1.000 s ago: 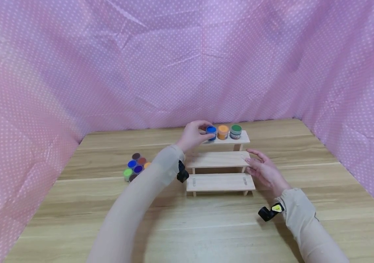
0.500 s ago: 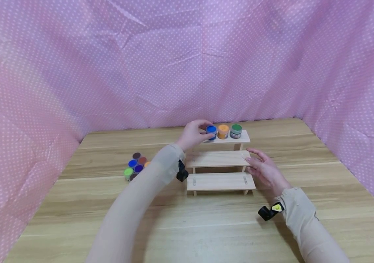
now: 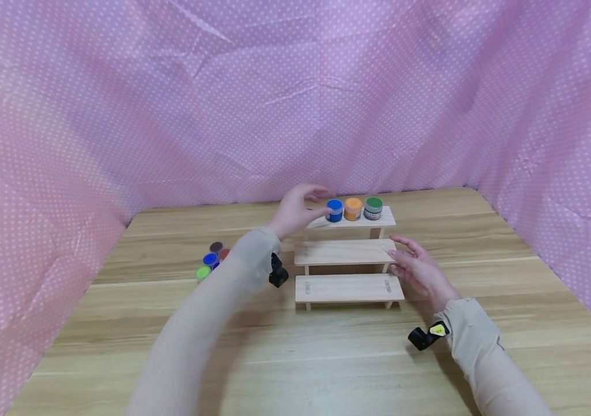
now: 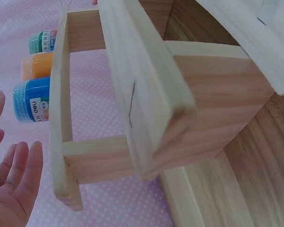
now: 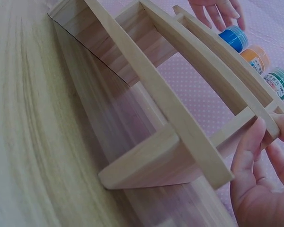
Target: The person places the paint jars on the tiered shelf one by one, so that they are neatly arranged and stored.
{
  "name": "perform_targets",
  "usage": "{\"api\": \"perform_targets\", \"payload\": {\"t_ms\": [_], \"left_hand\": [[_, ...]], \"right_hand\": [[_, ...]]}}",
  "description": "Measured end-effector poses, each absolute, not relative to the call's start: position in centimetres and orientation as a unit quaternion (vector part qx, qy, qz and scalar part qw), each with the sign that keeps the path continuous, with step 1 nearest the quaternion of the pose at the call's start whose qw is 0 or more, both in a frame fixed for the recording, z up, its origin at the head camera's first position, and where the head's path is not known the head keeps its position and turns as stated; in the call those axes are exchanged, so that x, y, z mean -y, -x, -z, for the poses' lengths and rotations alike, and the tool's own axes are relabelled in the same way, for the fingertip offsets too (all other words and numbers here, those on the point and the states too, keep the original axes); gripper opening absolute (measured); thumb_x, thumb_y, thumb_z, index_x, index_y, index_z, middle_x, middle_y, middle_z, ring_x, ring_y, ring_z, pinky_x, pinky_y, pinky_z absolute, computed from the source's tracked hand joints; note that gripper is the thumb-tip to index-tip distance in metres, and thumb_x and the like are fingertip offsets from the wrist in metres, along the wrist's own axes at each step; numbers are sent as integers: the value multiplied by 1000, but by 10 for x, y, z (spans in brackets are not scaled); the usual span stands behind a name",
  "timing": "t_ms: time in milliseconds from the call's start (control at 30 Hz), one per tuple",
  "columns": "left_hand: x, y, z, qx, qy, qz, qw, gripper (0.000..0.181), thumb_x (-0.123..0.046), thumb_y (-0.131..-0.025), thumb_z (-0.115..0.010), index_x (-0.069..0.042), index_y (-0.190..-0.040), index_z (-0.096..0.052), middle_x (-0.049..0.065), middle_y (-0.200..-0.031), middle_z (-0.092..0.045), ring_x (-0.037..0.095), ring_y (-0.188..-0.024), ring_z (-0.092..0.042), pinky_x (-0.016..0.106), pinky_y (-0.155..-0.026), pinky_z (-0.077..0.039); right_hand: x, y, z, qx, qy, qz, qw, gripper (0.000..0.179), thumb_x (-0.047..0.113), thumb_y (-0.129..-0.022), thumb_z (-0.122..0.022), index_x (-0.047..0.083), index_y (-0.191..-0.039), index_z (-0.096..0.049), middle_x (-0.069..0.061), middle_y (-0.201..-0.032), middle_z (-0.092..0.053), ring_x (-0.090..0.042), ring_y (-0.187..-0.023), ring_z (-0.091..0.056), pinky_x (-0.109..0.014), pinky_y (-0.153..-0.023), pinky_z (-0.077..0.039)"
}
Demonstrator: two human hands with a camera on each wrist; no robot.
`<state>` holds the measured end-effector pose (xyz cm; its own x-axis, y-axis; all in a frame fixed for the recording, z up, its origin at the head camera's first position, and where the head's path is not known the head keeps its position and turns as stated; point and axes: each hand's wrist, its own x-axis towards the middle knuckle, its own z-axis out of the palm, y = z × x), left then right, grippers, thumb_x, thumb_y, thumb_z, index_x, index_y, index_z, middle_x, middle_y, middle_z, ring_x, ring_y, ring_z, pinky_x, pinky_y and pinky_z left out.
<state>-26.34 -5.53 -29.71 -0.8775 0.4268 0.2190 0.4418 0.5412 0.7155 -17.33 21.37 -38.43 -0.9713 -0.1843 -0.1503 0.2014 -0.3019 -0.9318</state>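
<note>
A three-tier wooden display stand stands on the table. On its top tier, a blue paint jar, an orange paint jar and a green paint jar sit in a row. My left hand is beside the blue jar with thumb and fingers spread; the left wrist view shows a gap between the fingers and the blue jar. At the right end of the middle tier, my right hand holds the board's edge between thumb and fingers, as the right wrist view shows.
More paint jars, with purple-blue, dark, red and light green lids, stand clustered on the table left of the stand, partly behind the left forearm. A pink dotted cloth hangs behind the wooden table.
My left hand has let go of the blue jar and moved slightly left and up from it. The blue jar stays on the top tier. My right hand keeps its place.
</note>
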Motion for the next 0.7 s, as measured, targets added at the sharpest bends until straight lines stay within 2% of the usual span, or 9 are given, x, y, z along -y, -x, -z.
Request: {"api": "perform_targets", "payload": {"t_ms": [167,267,433,700], "left_hand": [[63,257,298,871,254,421,18,42,-22,-83,-70,-11,-122,-57,6,-123,-56,19,-107,-56,23,-84,-53],[68,253,299,872,249,420,27,40,-21,-84,-69,-9,-121,-58,8,-121,-56,21,-106,-57,22,-84,-53],[79,246,300,878,227,418,53,36,-21,-85,-68,-8,-117,-60,12,-121,-56,23,-105,-58,27,-85,-54],[98,236,299,879,211,424,54,35,-23,-87,-66,-8,-117,-59,8,-119,-56,24,-106,-58,31,-87,-53]], "right_hand": [[-213,173,384,-576,-9,809,117,35,8,-93,-53,18,-124,-42,7,-87,-60,-2,-71,-58,-13,-66,-52],[-213,173,384,-578,-8,808,117,36,8,-93,-54,18,-125,-41,7,-88,-60,-2,-70,-58,-13,-66,-52],[-213,173,385,-576,-7,809,117,33,7,-93,-53,20,-122,-43,7,-87,-60,-2,-70,-58,-13,-66,-52],[-213,172,386,-569,1,814,115,32,7,-93,-53,20,-121,-45,7,-86,-61,-3,-69,-58,-13,-65,-52]]}}
